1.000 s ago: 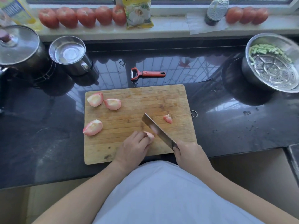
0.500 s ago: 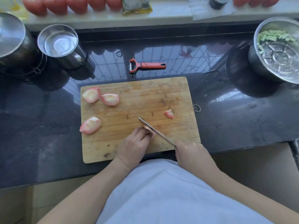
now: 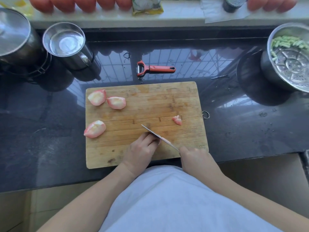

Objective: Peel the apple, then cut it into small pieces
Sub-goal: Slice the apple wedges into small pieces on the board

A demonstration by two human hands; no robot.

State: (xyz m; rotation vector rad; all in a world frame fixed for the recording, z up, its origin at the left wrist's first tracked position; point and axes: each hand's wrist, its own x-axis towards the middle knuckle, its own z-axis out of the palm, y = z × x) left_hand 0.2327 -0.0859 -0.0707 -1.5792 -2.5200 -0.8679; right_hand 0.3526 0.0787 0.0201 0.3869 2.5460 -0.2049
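A wooden cutting board (image 3: 150, 101) lies on the dark counter. Three peeled apple wedges rest on its left side: two at the top left (image 3: 97, 97) (image 3: 116, 102) and one lower (image 3: 95, 128). A small cut piece (image 3: 177, 120) lies at the right. My left hand (image 3: 142, 148) curls its fingers over an apple piece near the board's front, almost wholly hidden. My right hand (image 3: 194, 156) grips the handle of a knife (image 3: 158, 137), whose blade stands edge-down against my left fingers.
A red peeler (image 3: 155, 68) lies behind the board. A steel cup (image 3: 66, 46) and a lidded pot (image 3: 15, 36) stand at the back left. A steel bowl (image 3: 267, 64) with a steamer insert and green pieces sits at the right. Tomatoes line the windowsill.
The knife blade has turned from flat and raised to edge-down beside my left fingers. The apple piece under my left hand is now almost hidden. The camera has tilted down.
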